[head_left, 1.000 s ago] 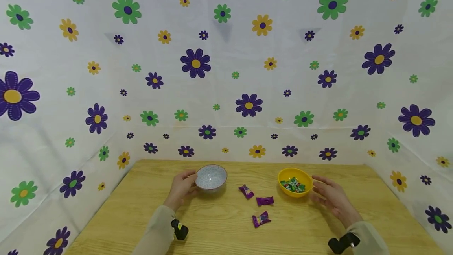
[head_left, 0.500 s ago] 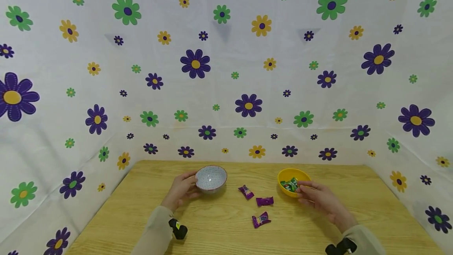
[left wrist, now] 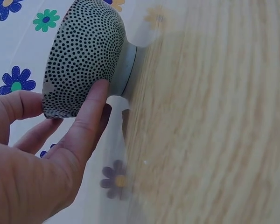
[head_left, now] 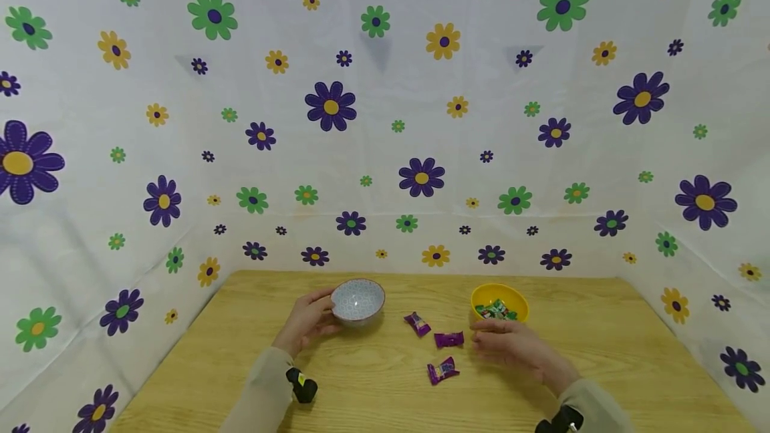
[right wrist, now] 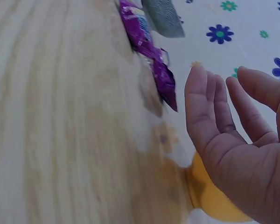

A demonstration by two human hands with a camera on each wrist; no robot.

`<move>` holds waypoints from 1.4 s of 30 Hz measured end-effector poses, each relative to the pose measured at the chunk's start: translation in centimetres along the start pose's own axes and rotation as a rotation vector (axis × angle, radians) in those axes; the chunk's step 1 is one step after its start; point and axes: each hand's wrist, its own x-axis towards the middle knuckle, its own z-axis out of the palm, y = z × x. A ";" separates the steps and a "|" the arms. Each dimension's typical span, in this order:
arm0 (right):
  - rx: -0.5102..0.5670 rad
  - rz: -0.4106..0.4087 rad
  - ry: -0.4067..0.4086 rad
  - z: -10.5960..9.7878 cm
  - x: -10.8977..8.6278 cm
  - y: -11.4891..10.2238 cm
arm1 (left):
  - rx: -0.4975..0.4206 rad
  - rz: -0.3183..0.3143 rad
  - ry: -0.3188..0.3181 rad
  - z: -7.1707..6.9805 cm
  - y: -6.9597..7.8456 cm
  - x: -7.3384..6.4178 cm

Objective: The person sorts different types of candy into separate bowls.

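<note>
Flowered backdrop (head_left: 379, 146) behind wooden table (head_left: 361, 386)

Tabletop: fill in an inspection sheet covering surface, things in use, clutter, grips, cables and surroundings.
Surface: wood-grain table, no spill seen.
Things in use: patterned bowl, nothing seen inside; yellow bowl holding green candies; three purple candies loose on the table.
Clutter: nothing seen.
Left grip: holds the patterned bowl's side.
Right grip: fingers extended, holding nothing, in front of the yellow bowl.
Cables: nothing seen.
Surroundings: flowered sheet behind and on both sides.
</note>
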 end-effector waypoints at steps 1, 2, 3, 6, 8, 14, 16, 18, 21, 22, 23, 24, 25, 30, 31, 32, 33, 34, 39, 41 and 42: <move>-0.029 0.007 -0.003 0.3 0.2 0.1 | 0.003 -0.001 0.002 0.0 0.0 0.0; -0.055 0.016 -0.002 0.5 0.4 0.2 | 0.007 -0.001 0.001 0.0 0.0 0.1; -0.076 0.025 0.000 0.8 0.6 0.3 | 0.006 -0.001 0.001 0.0 0.0 0.1; -0.142 0.051 0.014 1.6 1.1 0.5 | 0.001 0.000 -0.002 0.1 0.1 0.3; -0.179 0.063 0.025 2.1 1.3 0.5 | 0.002 -0.001 0.001 0.1 0.1 0.3; -0.384 0.039 -0.021 3.6 1.6 0.4 | 0.013 -0.010 0.012 0.1 0.1 0.1; -0.445 0.022 -0.034 3.9 1.6 0.4 | 0.015 -0.010 0.012 0.1 0.0 0.1; -0.480 0.015 -0.033 4.2 1.7 0.4 | 0.024 -0.012 0.012 0.1 0.0 0.1; -0.512 0.010 -0.005 4.5 1.7 0.3 | 0.032 -0.006 -0.002 0.2 -0.1 0.2; -0.520 0.003 -0.001 4.6 1.7 0.3 | 0.033 -0.006 -0.003 0.2 -0.1 0.3; -0.536 -0.003 0.001 4.7 1.7 0.3 | 0.031 -0.008 -0.003 0.2 -0.1 0.3; -0.546 -0.013 0.000 4.8 1.7 0.3 | 0.026 -0.009 -0.003 0.2 -0.1 0.4; -0.553 -0.024 -0.005 4.9 1.8 0.3 | 0.022 -0.011 -0.003 0.2 0.0 0.4; -0.546 -0.070 -0.054 5.1 1.8 0.3 | 0.029 -0.014 -0.001 0.3 0.2 0.4; -0.548 -0.077 -0.063 5.1 1.8 0.3 | 0.034 -0.015 0.001 0.3 0.3 0.4; -0.549 -0.080 -0.071 5.1 1.8 0.4 | 0.042 -0.015 -0.001 0.3 0.3 0.4; -0.552 -0.080 -0.076 5.1 1.8 0.4 | 0.045 -0.017 0.000 0.3 0.3 0.3; -0.561 -0.084 -0.080 5.1 1.9 0.4 | 0.047 -0.017 0.000 0.3 0.3 0.3; -0.591 -0.086 -0.073 5.0 2.0 0.6 | 0.040 -0.009 -0.016 0.5 0.1 0.4; -0.589 -0.089 -0.072 4.9 2.0 0.6 | 0.035 0.000 -0.027 0.6 0.1 0.5; -0.589 -0.086 -0.069 4.9 2.0 0.6 | 0.030 0.004 -0.030 0.6 0.0 0.5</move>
